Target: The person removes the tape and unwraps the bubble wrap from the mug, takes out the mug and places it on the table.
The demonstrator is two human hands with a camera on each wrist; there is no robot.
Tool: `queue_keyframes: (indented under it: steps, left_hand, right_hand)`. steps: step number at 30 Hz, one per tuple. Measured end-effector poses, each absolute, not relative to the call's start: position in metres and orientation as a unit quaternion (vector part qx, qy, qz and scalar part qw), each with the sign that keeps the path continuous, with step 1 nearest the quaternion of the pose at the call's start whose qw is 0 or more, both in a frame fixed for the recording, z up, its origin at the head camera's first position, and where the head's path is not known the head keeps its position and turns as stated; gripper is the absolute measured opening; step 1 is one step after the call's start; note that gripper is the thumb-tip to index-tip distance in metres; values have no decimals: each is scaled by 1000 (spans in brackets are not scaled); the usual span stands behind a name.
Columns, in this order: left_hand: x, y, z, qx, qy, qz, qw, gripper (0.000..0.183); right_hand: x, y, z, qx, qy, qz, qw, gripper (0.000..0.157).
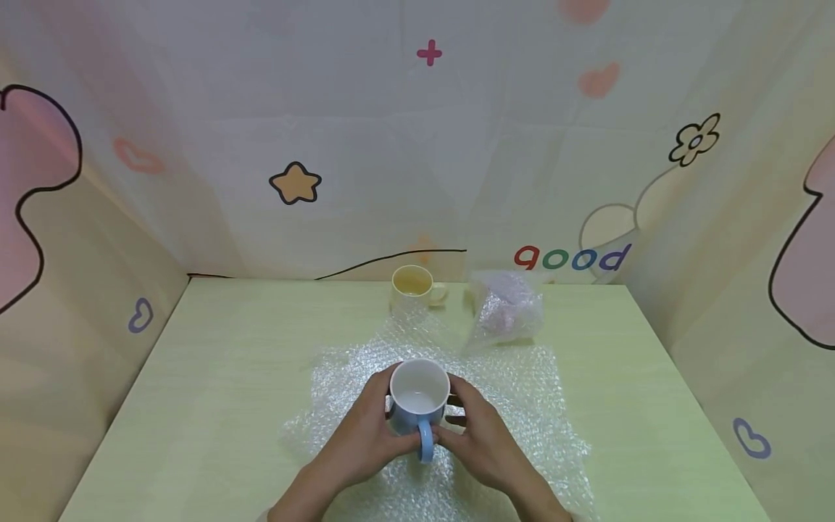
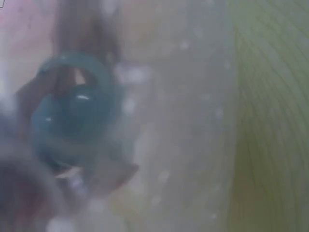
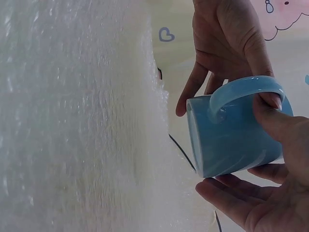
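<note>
Between both hands is a light blue mug (image 1: 407,419) with a white inside, its mouth up and its handle (image 1: 426,441) towards me. My left hand (image 1: 367,433) holds it from the left, and my right hand (image 1: 484,439) grips the other side. Both thumbs lie by the handle in the right wrist view, where the mug (image 3: 231,137) appears sideways with fingers round its wall. Beneath the hands, clear bubble wrap (image 1: 522,406) is spread on the table. The left wrist view is hazy; the mug (image 2: 79,118) shows there as a blurred teal shape.
Behind the bubble wrap stands a pale yellow mug (image 1: 412,281), its handle to the right. To its right sits a bundle in bubble wrap (image 1: 509,308), pinkish inside. The light green table (image 1: 228,391) is bordered by printed cloth curtains (image 1: 365,145) at the back and sides.
</note>
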State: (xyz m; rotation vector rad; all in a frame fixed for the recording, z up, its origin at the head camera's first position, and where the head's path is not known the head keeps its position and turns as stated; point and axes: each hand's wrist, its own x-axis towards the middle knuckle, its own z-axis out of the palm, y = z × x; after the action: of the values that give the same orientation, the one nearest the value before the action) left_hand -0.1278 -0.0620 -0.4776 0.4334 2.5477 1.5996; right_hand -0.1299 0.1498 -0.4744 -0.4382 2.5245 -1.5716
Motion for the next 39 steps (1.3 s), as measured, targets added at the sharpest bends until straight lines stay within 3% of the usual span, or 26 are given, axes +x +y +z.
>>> queue_keyframes:
  steps: [14,39]
  left_hand:
    - [-127,-76,-473,114,820,557,66,103]
    - [-128,-117,-475,55,816,575,41,100]
  right_hand:
    - [-131,136,-470,-183,820,-538,72,74]
    - [-139,92,-465,-208,824,-522,76,76]
